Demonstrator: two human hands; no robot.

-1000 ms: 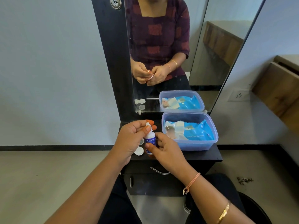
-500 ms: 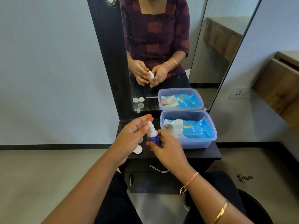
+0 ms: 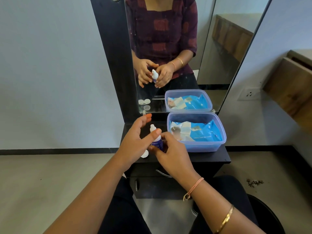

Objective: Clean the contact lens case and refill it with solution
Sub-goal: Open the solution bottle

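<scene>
A small solution bottle (image 3: 156, 141) with a blue label and white tip stands upright over the black vanity shelf (image 3: 209, 157). My right hand (image 3: 170, 153) grips its body from the right. My left hand (image 3: 136, 141) is just left of it, fingers stretched out and the thumb touching the bottle's shoulder. A white part of the contact lens case (image 3: 145, 154) shows on the shelf under my left hand; the rest is hidden. The mirror shows the case with a loose lid beside it.
A blue plastic tub (image 3: 221, 142) holding a blue wipes pack and sachets fills the shelf's right side. A tall mirror (image 3: 168, 48) stands behind the shelf. Below are a drawer handle (image 3: 163, 173), my knees and a black chair.
My left hand's fingers have let go of the bottle's top and spread out. The bottle stays in my right hand and has shifted slightly lower.
</scene>
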